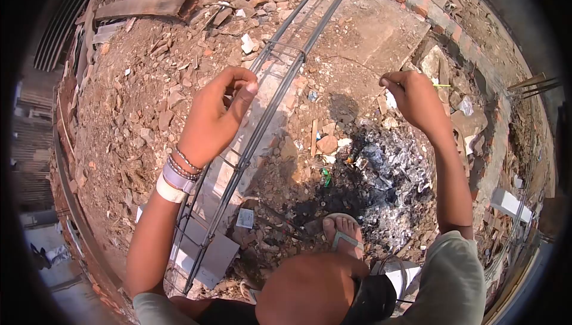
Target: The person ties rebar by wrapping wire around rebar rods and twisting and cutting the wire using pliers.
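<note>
A long rebar cage (274, 95), steel bars joined by thin stirrups, runs diagonally from lower left to top centre. My left hand (214, 113) is beside its left bars, fingers curled and thumb close to the index finger. Whatever they may hold is hidden. To the right of the cage, my right hand (417, 98) is raised over the rubble in a pinch. A thin dark wire (351, 62) seems to stretch from near a stirrup (286, 48) to those fingertips. Bracelets and a pale band (173, 185) circle my left wrist.
Ash and burnt scraps (393, 182) lie before my sandalled foot (344, 232). Pale blocks (208, 253) sit beneath the cage's near end. A low brick edge (476, 56) curves along the right. Broken brick and stones (161, 110) cover the ground at left.
</note>
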Motion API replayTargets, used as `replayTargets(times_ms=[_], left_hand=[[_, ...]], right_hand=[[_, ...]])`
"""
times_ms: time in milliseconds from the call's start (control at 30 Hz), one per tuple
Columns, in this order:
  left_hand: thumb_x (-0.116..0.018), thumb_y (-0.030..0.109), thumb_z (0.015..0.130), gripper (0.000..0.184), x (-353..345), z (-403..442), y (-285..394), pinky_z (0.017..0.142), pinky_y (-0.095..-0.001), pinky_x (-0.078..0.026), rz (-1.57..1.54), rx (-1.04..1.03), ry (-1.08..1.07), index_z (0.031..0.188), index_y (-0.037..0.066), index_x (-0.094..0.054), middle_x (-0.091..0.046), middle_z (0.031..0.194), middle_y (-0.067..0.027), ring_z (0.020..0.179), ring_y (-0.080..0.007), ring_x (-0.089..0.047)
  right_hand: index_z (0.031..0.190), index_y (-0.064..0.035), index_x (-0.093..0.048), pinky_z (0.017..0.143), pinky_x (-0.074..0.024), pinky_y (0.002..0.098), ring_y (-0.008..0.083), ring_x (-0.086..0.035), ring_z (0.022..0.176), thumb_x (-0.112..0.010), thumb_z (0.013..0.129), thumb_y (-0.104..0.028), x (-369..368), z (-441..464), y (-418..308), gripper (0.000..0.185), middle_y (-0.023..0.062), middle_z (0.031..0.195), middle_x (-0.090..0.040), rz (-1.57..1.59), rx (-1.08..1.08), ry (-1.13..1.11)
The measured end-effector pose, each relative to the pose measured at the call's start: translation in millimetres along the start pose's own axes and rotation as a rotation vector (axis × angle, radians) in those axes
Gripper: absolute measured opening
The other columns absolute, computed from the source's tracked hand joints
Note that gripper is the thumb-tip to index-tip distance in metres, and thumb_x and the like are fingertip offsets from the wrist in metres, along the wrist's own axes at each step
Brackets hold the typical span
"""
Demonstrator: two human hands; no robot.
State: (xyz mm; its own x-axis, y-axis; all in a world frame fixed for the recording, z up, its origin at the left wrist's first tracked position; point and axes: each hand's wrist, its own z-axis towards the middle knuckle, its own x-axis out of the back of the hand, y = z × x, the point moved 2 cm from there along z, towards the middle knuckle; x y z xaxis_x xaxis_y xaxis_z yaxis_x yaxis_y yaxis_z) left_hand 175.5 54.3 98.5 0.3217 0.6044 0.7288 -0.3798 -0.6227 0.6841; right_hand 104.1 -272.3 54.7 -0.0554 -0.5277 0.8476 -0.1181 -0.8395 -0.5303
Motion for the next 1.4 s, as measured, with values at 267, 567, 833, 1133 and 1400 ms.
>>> replayTargets(times_ms=[267, 567, 833, 1133, 1400], left_hand=[[-0.061, 0.031, 0.096, 0.030, -36.6, 103.9, -1.8, 0.070, -0.0331, -0.049, 0.305, -0.257, 0.195, 0.106, 0.004, -0.068, -0.067, 0.098, -0.0124, 0.078, -0.0215, -0.061], [-0.059, 0.034, 0.094, 0.034, -52.8, 160.5, -2.8, 0.083, -0.0447, -0.047, 0.656, -0.260, -0.167, 0.091, 0.002, -0.071, -0.060, 0.090, -0.0184, 0.089, -0.0359, -0.058], [-0.058, 0.029, 0.089, 0.035, -69.1, 118.7, 27.3, 0.070, -0.0448, -0.047, 0.652, -0.144, 0.141, 0.081, -0.004, -0.065, -0.060, 0.080, -0.0208, 0.073, -0.0377, -0.059], [-0.059, 0.019, 0.087, 0.028, -96.5, 73.5, 20.6, 0.054, -0.0322, -0.042, -0.083, 0.068, 0.300, 0.073, -0.005, -0.064, -0.054, 0.056, -0.0110, 0.053, -0.0162, -0.051], [-0.069, 0.027, 0.090, 0.027, -94.2, 60.6, 17.7, 0.050, -0.0322, -0.036, 0.318, 0.142, 0.136, 0.082, 0.002, -0.069, -0.053, 0.057, -0.0050, 0.053, -0.0139, -0.044]], right_hand=[[0.100, 0.0008, -0.072, 0.080, -0.0516, 0.0444, 0.0397, -0.068, 0.086, -0.061, 0.095, -0.023, -39.5, 57.8, 16.9, 0.027, 0.0261, 0.090, -0.068, 0.183, 0.086, -0.141], [0.101, -0.0044, -0.074, 0.075, -0.0498, 0.0381, 0.0167, -0.065, 0.078, -0.061, 0.097, -0.029, -71.8, 85.3, 39.8, 0.028, 0.0128, 0.084, -0.073, 0.459, 0.242, -0.197], [0.099, -0.0022, -0.073, 0.077, -0.0507, 0.0442, 0.0368, -0.067, 0.085, -0.064, 0.092, -0.026, -100.3, 99.9, 14.7, 0.026, 0.0229, 0.087, -0.069, 0.334, 0.288, -0.098], [0.097, -0.0001, -0.072, 0.081, -0.0509, 0.0477, 0.0436, -0.065, 0.090, -0.062, 0.092, -0.023, -110.4, 106.7, -14.7, 0.025, 0.0260, 0.092, -0.068, 0.432, 0.232, -0.065], [0.088, 0.0007, -0.070, 0.076, -0.0504, 0.0508, 0.0442, -0.064, 0.084, -0.061, 0.092, -0.023, -117.5, 108.2, -13.1, 0.026, 0.0262, 0.084, -0.066, 0.358, 0.201, -0.045]])
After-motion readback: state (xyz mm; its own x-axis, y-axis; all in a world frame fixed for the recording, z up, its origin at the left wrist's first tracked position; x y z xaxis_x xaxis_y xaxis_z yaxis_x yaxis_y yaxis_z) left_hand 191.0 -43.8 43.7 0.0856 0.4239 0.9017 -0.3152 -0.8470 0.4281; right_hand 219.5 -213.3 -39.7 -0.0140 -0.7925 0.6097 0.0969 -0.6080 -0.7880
